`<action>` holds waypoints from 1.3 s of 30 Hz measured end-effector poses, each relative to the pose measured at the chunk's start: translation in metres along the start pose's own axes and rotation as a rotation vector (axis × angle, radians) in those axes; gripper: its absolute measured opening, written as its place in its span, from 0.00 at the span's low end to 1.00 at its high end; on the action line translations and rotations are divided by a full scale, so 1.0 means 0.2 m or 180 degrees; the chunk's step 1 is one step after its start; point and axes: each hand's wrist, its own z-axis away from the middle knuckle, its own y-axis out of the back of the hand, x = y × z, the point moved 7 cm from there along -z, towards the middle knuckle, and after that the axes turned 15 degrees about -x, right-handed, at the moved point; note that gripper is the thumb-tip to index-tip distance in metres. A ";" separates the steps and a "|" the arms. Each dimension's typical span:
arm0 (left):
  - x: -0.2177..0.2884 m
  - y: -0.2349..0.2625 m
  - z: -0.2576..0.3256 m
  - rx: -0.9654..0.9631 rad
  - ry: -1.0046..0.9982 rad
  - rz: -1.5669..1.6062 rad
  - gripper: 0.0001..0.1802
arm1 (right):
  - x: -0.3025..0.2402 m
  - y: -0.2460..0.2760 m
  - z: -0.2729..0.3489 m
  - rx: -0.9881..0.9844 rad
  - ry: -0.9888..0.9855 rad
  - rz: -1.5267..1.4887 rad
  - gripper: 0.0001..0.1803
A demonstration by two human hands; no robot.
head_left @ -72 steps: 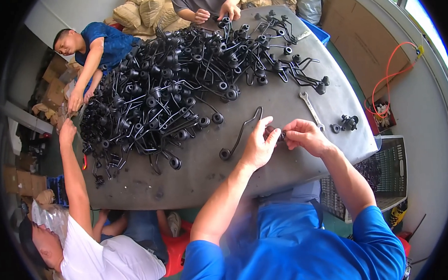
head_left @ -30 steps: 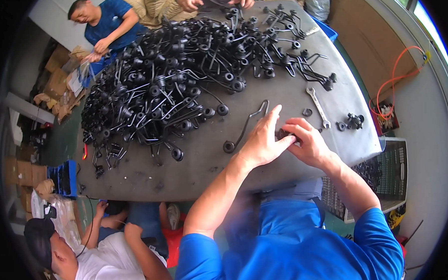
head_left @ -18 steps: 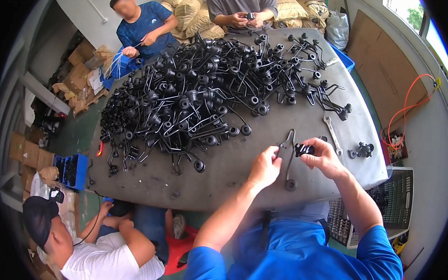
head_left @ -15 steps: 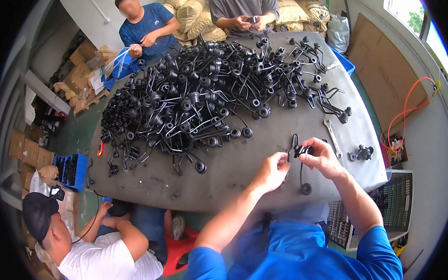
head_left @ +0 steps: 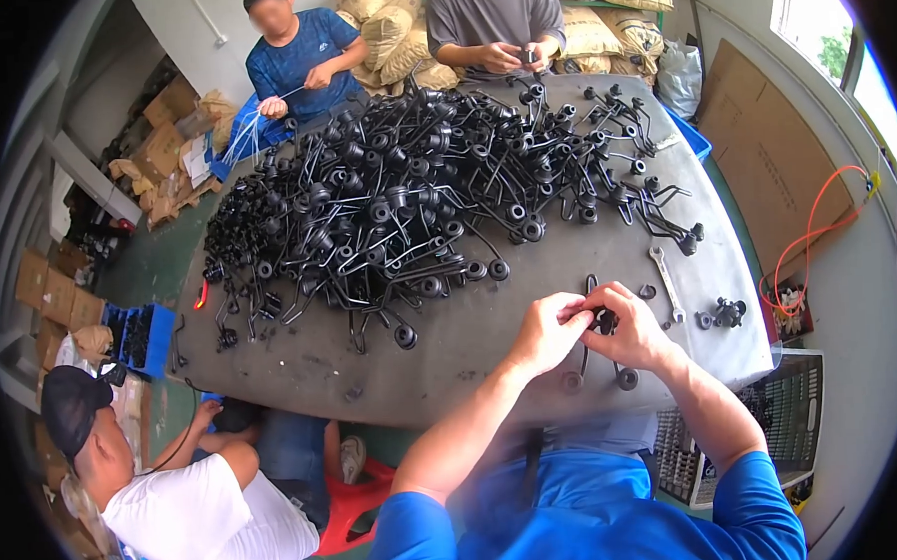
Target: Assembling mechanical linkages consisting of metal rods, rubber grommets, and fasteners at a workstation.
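Observation:
Close to the table's near edge, both my hands meet around a black bent metal rod with rubber bushings [head_left: 626,379]. My left hand [head_left: 549,336] pinches it from the left, fingertips closed near its middle. My right hand [head_left: 631,330] closes on the same spot from the right, thumb and fingers touching those of the left. A small dark piece [head_left: 603,320] shows between the fingertips, mostly covered, so its shape cannot be made out. Beyond the hands, a small black C-shaped ring [head_left: 647,291] lies by a metal wrench [head_left: 667,282].
A large heap of black bent rods with bushings [head_left: 375,203] covers the table's middle. Loose black bushings [head_left: 730,312] lie at right. A grey crate [head_left: 799,405] stands below the right edge. Two people work across the table; a person in white [head_left: 213,510] sits at lower left.
My right hand has moved left and my left hand slightly up and right, so their fingertips now meet on the part. The C-shaped ring has come into sight beside the wrench.

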 end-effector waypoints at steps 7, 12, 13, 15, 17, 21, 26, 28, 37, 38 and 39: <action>-0.06 0.05 0.01 0.0177 0.0071 -0.0387 0.11 | 0.01 -0.03 -0.02 -0.0184 -0.0417 0.0310 0.18; -0.15 0.09 0.03 0.0359 0.0262 -0.0116 0.08 | 0.00 -0.05 -0.07 -0.0457 -0.0428 0.0635 0.19; -0.16 0.10 0.03 0.0332 0.0270 0.0025 0.09 | 0.01 -0.05 -0.07 -0.0466 -0.0514 0.0608 0.19; -0.17 0.10 0.05 0.0298 0.0283 0.0323 0.10 | 0.00 -0.06 -0.09 -0.0485 -0.0385 0.0779 0.19; -0.16 0.09 0.06 0.0232 0.0155 0.0182 0.12 | 0.01 -0.05 -0.07 -0.0513 -0.0534 0.0821 0.19; -0.12 0.05 0.07 0.0119 -0.0067 -0.0363 0.16 | 0.02 -0.04 -0.05 -0.0570 -0.0627 0.0922 0.18; -0.16 -0.02 0.08 0.0121 -0.0038 -0.0742 0.18 | 0.04 -0.04 -0.02 -0.0834 -0.0695 0.1012 0.17; -0.17 -0.05 0.07 0.0183 -0.0074 -0.0976 0.18 | 0.07 -0.05 -0.01 -0.0831 -0.0616 0.0924 0.17; -0.25 -0.12 0.02 -0.0591 0.0011 0.1261 0.38 | 0.07 -0.07 0.07 -0.0182 -0.0187 0.0963 0.25; -0.26 -0.11 0.03 -0.0577 0.0229 0.1519 0.37 | 0.07 -0.06 0.09 -0.0080 -0.0187 0.0994 0.26; -0.26 -0.10 0.03 -0.0518 0.0362 0.1974 0.34 | 0.08 -0.07 0.10 -0.0084 -0.0227 0.1004 0.30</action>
